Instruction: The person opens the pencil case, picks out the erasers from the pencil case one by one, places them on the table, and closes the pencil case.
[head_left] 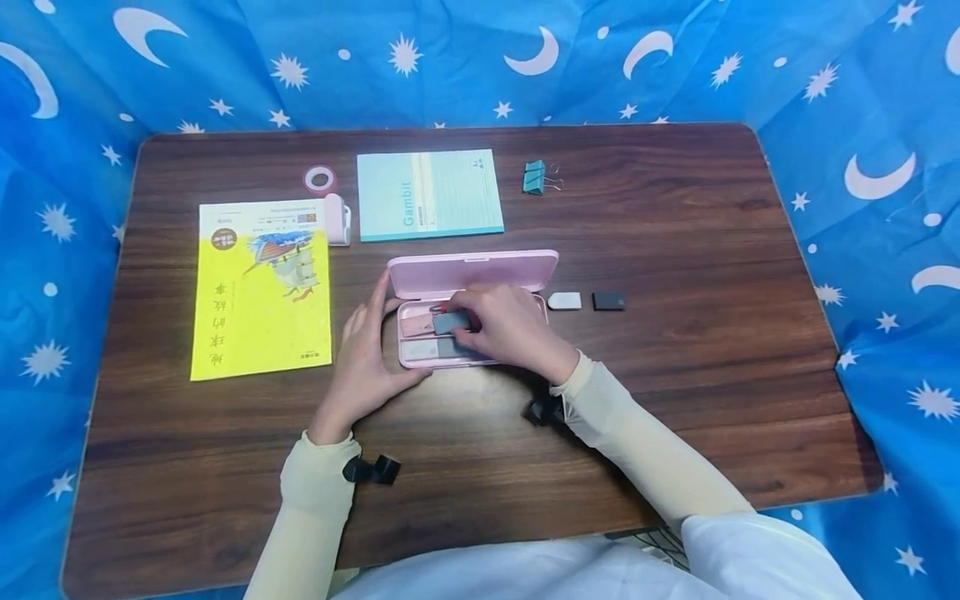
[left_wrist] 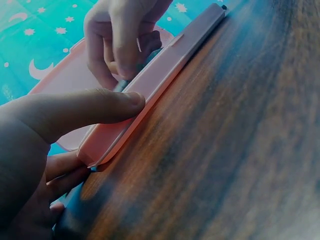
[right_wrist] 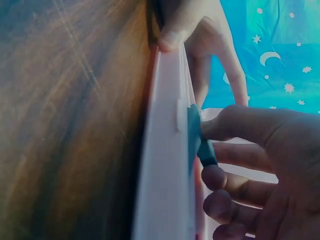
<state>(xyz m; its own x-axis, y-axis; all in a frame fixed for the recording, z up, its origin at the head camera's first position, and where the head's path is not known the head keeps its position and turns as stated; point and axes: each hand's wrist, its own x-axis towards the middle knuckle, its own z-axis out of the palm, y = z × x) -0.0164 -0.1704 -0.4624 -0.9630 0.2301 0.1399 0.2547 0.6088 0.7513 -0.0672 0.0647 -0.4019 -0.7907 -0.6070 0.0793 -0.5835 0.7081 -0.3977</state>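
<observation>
An open pink pencil case [head_left: 510,271] lies mid-table, its lid tilted back on the far side. My left hand [head_left: 363,354] holds the case at its left end, thumb [left_wrist: 120,105] on the near wall and fingers around the end and lid. Over the case's tray, my right hand [head_left: 510,325] pinches a small grey-blue block [head_left: 452,322] between thumb and fingers. A pink block [head_left: 417,326] lies in the far compartment beside it. In the near compartment are a light grey piece [head_left: 422,349] and a darker grey piece. My right hand hides the tray's right part.
Right of the case lie a small white piece [head_left: 565,301] and a small black block [head_left: 608,302]. A yellow book [head_left: 262,308] is at left, near a pale pink object [head_left: 338,220] and a tape roll [head_left: 307,180]. Behind are a Gambit notebook [head_left: 457,192] and a teal binder clip [head_left: 534,177].
</observation>
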